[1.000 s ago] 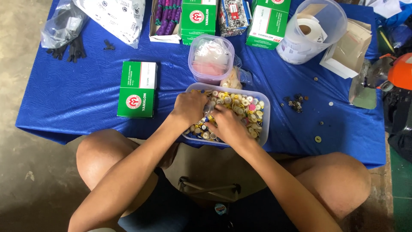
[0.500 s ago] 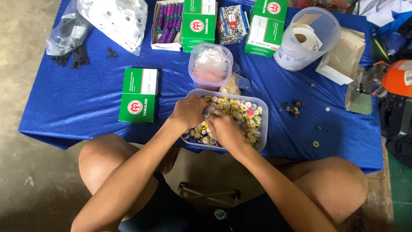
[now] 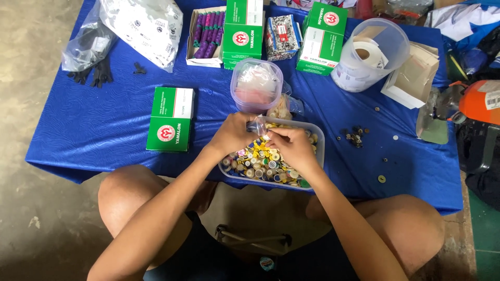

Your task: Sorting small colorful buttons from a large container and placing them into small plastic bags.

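A clear plastic tub (image 3: 319, 136) full of mixed coloured buttons (image 3: 263, 162) sits at the near edge of the blue table (image 3: 104, 119). Both my hands are over it. My left hand (image 3: 233, 132) and my right hand (image 3: 289, 145) together pinch a small clear plastic bag (image 3: 258, 125) just above the buttons, at the tub's far rim. A round clear container with pale contents (image 3: 256, 85) stands right behind the tub.
A green and white box (image 3: 171, 118) lies left of the tub. More green boxes (image 3: 323, 36), a tray of purple items (image 3: 207, 31), a white printed bag (image 3: 146, 26) and a clear tub with a tape roll (image 3: 371, 52) line the back. Loose buttons (image 3: 355, 136) lie to the right.
My hands rose out of the heap of buttons to the tub's far rim and now hold a small clear bag between them. The view has shifted slightly.
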